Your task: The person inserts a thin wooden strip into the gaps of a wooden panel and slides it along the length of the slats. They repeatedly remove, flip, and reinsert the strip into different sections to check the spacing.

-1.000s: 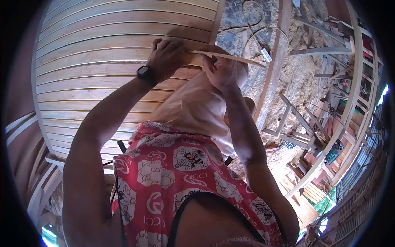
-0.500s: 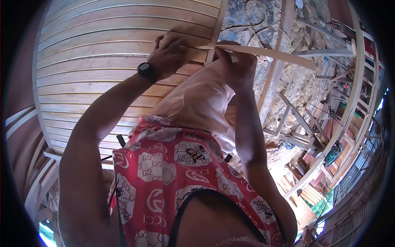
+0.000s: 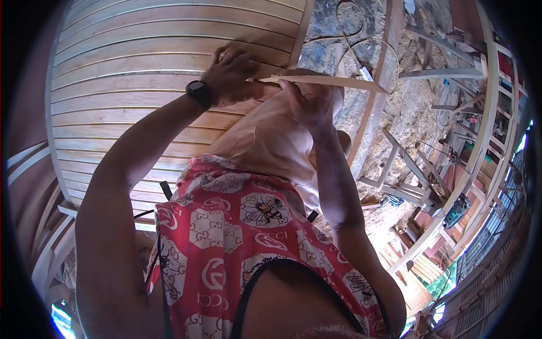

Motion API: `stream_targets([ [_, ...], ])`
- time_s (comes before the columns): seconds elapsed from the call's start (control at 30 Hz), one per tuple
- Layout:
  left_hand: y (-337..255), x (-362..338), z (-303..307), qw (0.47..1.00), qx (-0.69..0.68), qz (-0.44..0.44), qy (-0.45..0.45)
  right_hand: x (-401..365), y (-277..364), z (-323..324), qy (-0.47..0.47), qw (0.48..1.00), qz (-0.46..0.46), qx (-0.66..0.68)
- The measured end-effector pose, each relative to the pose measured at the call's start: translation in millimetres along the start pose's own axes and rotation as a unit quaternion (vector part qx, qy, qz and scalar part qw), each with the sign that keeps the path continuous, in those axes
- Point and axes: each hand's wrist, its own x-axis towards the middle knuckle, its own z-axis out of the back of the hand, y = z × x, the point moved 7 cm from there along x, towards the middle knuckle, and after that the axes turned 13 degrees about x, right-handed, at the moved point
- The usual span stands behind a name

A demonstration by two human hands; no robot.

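A thin, pale strip (image 3: 344,83) runs from between my hands out to the right, over my thigh. My right hand (image 3: 310,104) pinches it near its left part, thumb on top. My left hand (image 3: 230,76), with a black watch at the wrist, is bent over the slatted wooden surface (image 3: 141,65) close to the strip's left end; its fingers are curled, and what lies under them is hidden. The two hands are a short way apart.
A wooden beam (image 3: 372,113) edges the rough, dusty ground (image 3: 406,121) on the right. A looped cable (image 3: 361,39) lies at the top. Wooden frames (image 3: 398,161) stand further right, with a green power tool (image 3: 457,212) beyond them.
My right hand has moved left and slightly down, and the strip has shifted left with it. My left hand has moved slightly, its fingers still curled.
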Motion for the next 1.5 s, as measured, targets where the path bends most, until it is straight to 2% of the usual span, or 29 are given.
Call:
stream_targets([
  [0.07,-6,0,5,0.999,0.026,-0.027,0.003,-4,-3,-4,0.01,1.0,-0.005,-0.007],
  [0.17,-2,0,4,1.0,0.002,-0.001,-0.011,-11,-14,-10,0.007,0.997,-0.026,0.07],
  [0.23,-2,-2,5,1.0,0.004,-0.01,-0.022,-14,-14,-12,0.015,1.0,0.003,0.009],
  [0.33,-6,-2,11,0.999,0.01,-0.029,-0.026,-13,-13,-12,-0.004,0.998,0.012,0.055],
  [0.43,-8,0,11,0.999,0.016,-0.035,-0.024,-14,-10,-12,0.008,0.999,0.047,0.008],
  [0.57,-8,0,9,0.999,0.018,-0.033,-0.025,-14,-14,-14,0.015,0.999,0.03,0.032],
  [0.63,-9,-1,7,0.999,0.02,-0.029,-0.024,-15,-11,-15,0.014,0.997,0.078,0.021],
  [0.77,-15,-1,12,1.0,0.022,-0.022,-0.002,-14,-8,-15,0.021,0.996,0.085,0.033],
  [1.0,-26,-3,20,1.0,0.009,0.013,0.012,-13,-1,-13,0.036,0.998,0.051,0.003],
  [1.07,-20,-2,19,0.997,-0.025,0.071,-0.019,-14,-1,-12,0.032,0.998,0.053,0.005],
  [1.2,-31,-6,18,0.999,0.008,0.024,0.022,-14,0,-9,0.027,0.999,0.033,0.021],
  [1.27,-31,-11,9,0.997,-0.069,0.035,0.02,-11,6,-6,0.023,0.999,0.032,0.019],
  [1.33,-31,-17,4,0.998,-0.054,0.019,0.012,-8,7,2,-0.002,0.999,-0.046,0.023],
  [1.47,-37,-26,16,0.999,-0.033,-0.031,0.012,-17,20,9,-0.011,1.0,-0.026,0.011],
  [1.5,-36,-28,21,0.999,-0.033,-0.034,0.013,-22,19,5,-0.003,0.997,-0.036,0.068],
])
